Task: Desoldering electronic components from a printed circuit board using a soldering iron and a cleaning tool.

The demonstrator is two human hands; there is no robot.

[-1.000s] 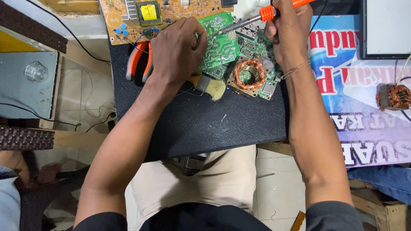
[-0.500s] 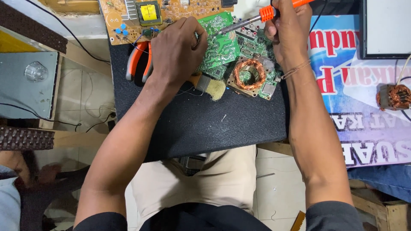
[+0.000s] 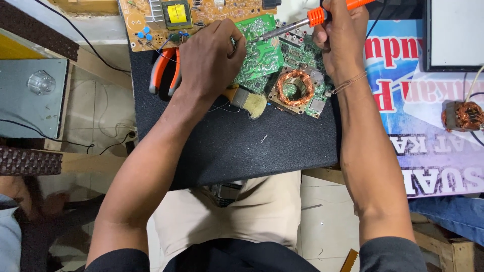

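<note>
A green circuit board [image 3: 262,55] with a round copper coil [image 3: 294,87] lies at the far edge of a black foam mat [image 3: 237,141]. My left hand [image 3: 209,58] rests curled on the board's left part, fingers pinched near its top edge; what they pinch is too small to tell. My right hand [image 3: 340,35] grips an orange-handled soldering iron [image 3: 302,22], whose metal tip points left and touches the green board close to my left fingers.
A tan circuit board [image 3: 171,15] with a yellow transformer lies at the top. Orange-handled pliers [image 3: 164,70] and a small brush [image 3: 249,100] sit beside my left hand. A printed banner [image 3: 433,131] and a copper-wound part [image 3: 461,116] are at right, a grey metal box [image 3: 30,98] at left.
</note>
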